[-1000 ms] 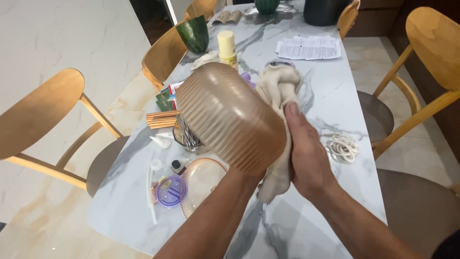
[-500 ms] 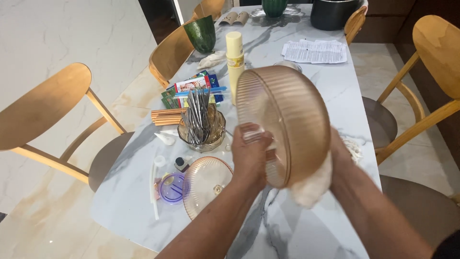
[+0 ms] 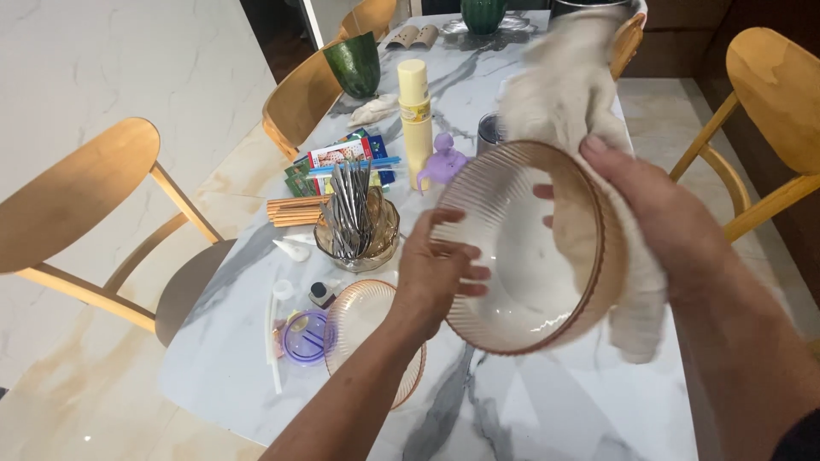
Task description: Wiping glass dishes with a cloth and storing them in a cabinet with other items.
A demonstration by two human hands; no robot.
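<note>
I hold a ribbed amber glass bowl [image 3: 521, 290] above the marble table [image 3: 530, 410], its opening turned toward me. My left hand [image 3: 440, 273] grips the bowl's near-left rim, fingers inside. My right hand [image 3: 662, 218] clasps the right side of the bowl through a cream cloth [image 3: 564, 94], thumb over the rim. The cloth drapes up above the bowl and hangs below my right hand.
On the table's left: an amber ribbed lid [image 3: 359, 329], a purple lid [image 3: 303, 337], a glass holder of metal cutlery [image 3: 354, 226], a yellow bottle [image 3: 415, 119], sachets [image 3: 337, 158], wooden sticks [image 3: 290, 209], a green vase [image 3: 354, 61]. Wooden chairs [image 3: 77, 205] stand around.
The bowl has been turned from bottom-up to opening toward me. My right hand and the cloth moved from under the bowl up to its right rim; the cloth now flaps upward.
</note>
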